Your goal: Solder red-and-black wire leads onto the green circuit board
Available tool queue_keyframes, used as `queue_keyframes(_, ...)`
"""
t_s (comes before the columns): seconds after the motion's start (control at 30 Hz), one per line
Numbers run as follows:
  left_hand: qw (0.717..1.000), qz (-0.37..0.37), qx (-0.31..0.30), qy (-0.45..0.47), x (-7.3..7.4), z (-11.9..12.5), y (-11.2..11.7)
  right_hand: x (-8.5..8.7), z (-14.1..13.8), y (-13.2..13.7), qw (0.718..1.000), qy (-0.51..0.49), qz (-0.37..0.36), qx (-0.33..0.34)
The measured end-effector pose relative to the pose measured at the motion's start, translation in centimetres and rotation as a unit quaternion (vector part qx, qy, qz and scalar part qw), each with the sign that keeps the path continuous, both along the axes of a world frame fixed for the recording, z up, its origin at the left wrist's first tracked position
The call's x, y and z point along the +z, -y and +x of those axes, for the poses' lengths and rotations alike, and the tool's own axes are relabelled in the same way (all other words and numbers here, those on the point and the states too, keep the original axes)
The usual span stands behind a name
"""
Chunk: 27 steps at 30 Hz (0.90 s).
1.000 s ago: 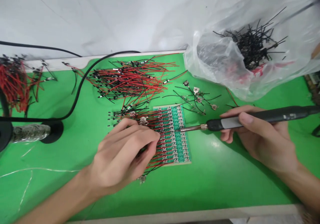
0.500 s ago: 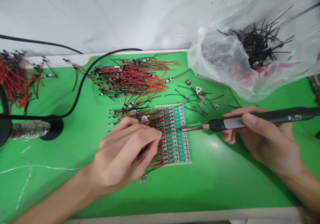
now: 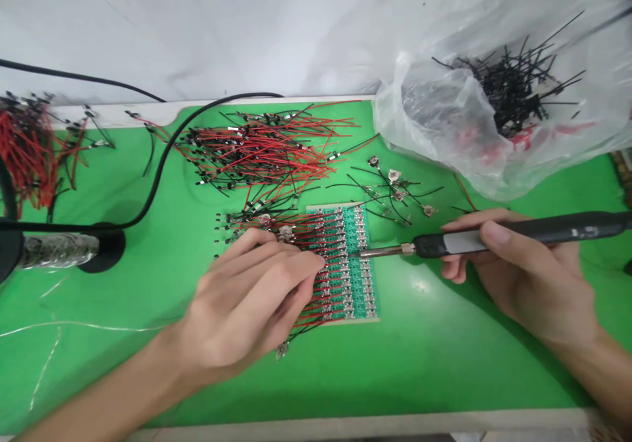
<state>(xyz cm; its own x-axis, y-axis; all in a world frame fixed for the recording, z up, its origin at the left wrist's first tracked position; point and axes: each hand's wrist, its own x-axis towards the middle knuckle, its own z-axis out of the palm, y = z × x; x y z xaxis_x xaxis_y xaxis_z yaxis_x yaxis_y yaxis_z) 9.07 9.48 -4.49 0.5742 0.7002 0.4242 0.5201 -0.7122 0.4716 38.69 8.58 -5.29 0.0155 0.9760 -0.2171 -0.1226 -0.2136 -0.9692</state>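
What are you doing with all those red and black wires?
A person is working on a green circuit board panel on the green table mat. The right hand holds a black pen-shaped soldering iron, its metal tip on the board. The left hand rests on the red and black wires lying across it. A loose pile of wires lies behind, beside a clear plastic bag of black wires.

Soldering iron [image 3: 494, 238] — black handle, grey grip band, metal tip. It lies near-level, pointing to 9 o'clock, with the tip over the right columns of the circuit board [image 3: 358, 277]. Board — green panel with rows of silver pads, flat on the bench. Red and black wires [image 3: 316, 244] run off it toward 9 o'clock.
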Motion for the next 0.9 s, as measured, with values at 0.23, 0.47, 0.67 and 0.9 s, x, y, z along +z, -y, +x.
queue_keyframes(0.23,0.999,0.041,-0.019,-0.016,-0.02,-0.16,0.1,0.0,0.06,-0.06,1.0,-0.004,-0.003,0.001)
queue_keyframes(0.47,0.998,0.047,-0.02,-0.034,-0.07,-0.17,0.4,0.0,0.19,0.0,1.0,-0.01,-0.005,0.003)
queue_keyframes(0.67,0.996,0.07,-0.037,-0.043,0.04,-0.22,0.39,-0.04,0.26,0.03,1.0,-0.012,-0.004,0.007)
queue_keyframes(0.9,0.994,0.097,-0.026,-0.037,-0.09,-0.1,0.16,-0.17,0.33,0.01,1.0,-0.009,0.013,0.009)
